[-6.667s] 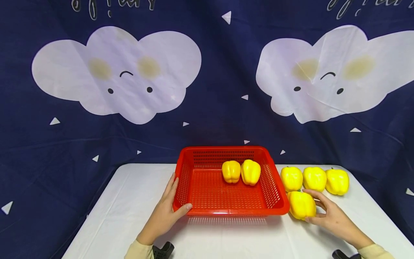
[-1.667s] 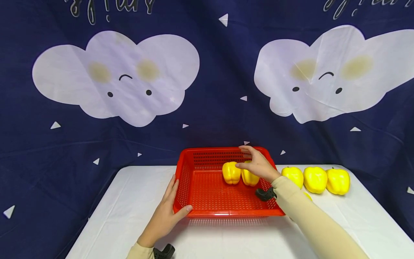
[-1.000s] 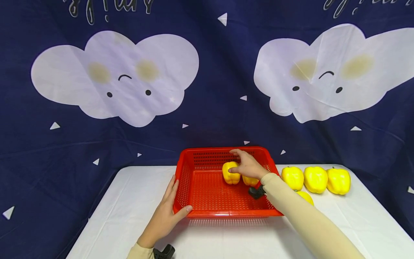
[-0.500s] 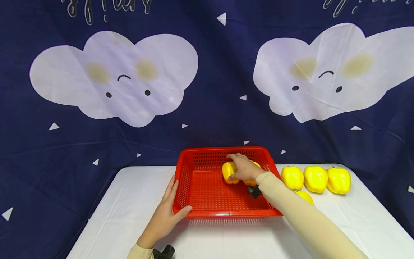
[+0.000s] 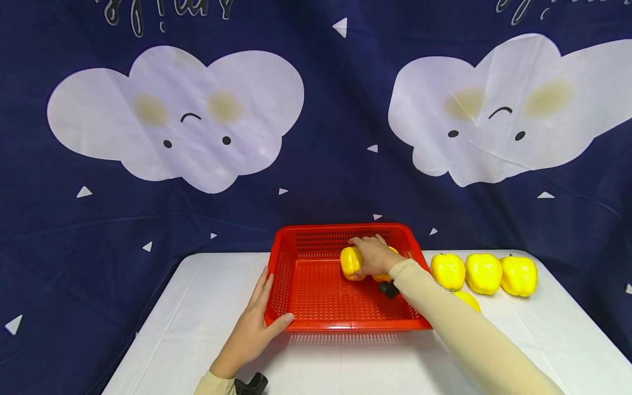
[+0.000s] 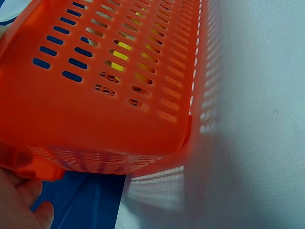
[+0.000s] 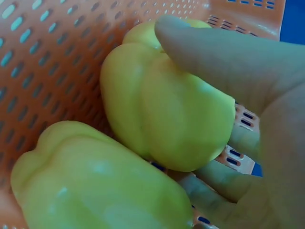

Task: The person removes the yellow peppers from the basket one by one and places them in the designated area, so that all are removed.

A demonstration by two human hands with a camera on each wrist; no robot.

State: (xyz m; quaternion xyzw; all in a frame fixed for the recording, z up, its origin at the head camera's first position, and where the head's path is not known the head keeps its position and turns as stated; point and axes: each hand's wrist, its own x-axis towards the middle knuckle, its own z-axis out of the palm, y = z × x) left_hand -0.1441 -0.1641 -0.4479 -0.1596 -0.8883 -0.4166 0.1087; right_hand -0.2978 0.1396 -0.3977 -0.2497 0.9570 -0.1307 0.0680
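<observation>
Inside the red plastic basket [image 5: 321, 293], two yellow bell peppers lie side by side. My right hand [image 5: 373, 257] grips the left bell pepper [image 5: 349, 263]; the right wrist view shows the thumb [image 7: 209, 52] over that pepper [image 7: 162, 100] and fingers round its far side. The other bell pepper [image 5: 383, 278] is partly hidden under the hand, and in the right wrist view this second pepper [image 7: 95, 186] lies beside the held one. At the basket's left front corner, my left hand [image 5: 249, 329] holds the rim, thumb on the front edge, fingers along the left side.
Right of the basket, three yellow peppers [image 5: 484, 273] stand in a row on the white table [image 5: 355, 362]. A fourth pepper [image 5: 468, 300] in front is mostly covered by the right sleeve [image 5: 464, 323]. A dark blue cloth [image 5: 345, 137] hangs behind.
My right hand has left the front pepper on the table and come over the basket, then lowered and closed round the left pepper inside. The left hand has stayed at the basket's corner.
</observation>
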